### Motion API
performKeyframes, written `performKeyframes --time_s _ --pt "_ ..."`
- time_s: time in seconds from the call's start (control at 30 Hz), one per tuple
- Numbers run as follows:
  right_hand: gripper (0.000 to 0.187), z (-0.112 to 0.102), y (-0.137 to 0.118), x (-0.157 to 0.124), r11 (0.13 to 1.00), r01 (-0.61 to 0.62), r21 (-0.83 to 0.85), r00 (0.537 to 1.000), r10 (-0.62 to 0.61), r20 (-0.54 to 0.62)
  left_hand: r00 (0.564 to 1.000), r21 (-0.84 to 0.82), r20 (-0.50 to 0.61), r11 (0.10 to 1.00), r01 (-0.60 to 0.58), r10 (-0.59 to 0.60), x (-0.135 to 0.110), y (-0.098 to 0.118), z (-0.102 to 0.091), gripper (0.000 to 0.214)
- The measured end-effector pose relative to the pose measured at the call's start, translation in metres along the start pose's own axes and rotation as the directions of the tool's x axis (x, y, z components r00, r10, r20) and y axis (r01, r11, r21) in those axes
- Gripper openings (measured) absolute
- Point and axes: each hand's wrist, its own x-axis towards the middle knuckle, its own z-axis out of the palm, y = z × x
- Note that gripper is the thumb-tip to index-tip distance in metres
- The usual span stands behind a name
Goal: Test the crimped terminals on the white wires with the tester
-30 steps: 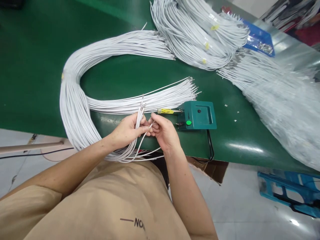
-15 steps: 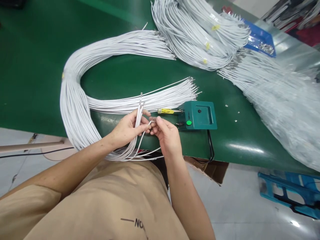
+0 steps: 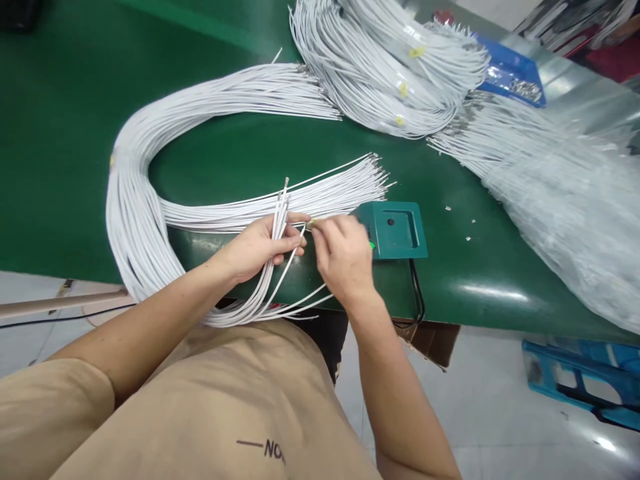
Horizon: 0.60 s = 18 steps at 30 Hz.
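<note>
Head view, gripping white wires [image 3: 279, 223] in fingers of left hand [image 3: 253, 248] at frame center, with right hand [image 3: 345, 257] curled over yellow tool [image 3: 313, 223], grip unclear, near green box [image 3: 396, 233] on counter [image 3: 480, 267].

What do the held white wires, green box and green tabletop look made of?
White wires: smooth, low-sheen covering, probably plastic; greyish tips suggest metal.
Green box: evenly coloured, satin; painted metal or plastic.
Green tabletop: glossy, reflecting light; perhaps vinyl or rubber.

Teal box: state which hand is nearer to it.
Right. The right hand is close by the teal box, overlapping its left edge in view; the left hand is farther left, holding white wires.
</note>
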Motion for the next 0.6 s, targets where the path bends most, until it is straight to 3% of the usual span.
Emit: performKeyframes --time_s 0.07,0.17,0.33,0.6 --pt "0.025 -0.009 0.015 0.011 0.997 -0.027 -0.069 1.0 0.027 -0.005 0.998 0.096 -0.044 0.994 -0.044 0.049 0.006 0.0 0.002 0.045" --pt "0.019 -0.016 0.031 0.024 0.989 -0.002 -0.145 0.995 0.017 0.101 0.991 0.217 -0.08 0.973 -0.085 0.104 0.013 -0.003 0.004 0.045" --pt "0.008 -0.018 0.042 0.03 0.993 0.087 -0.085 0.966 -0.064 0.249 0.978 0.339 -0.122 0.934 -0.116 0.166 0.021 -0.008 0.006 0.042" --pt "0.009 -0.014 0.046 0.024 0.993 0.079 -0.084 0.987 -0.066 0.149 0.967 0.388 -0.191 0.918 -0.085 0.17 0.025 -0.011 0.008 0.04"
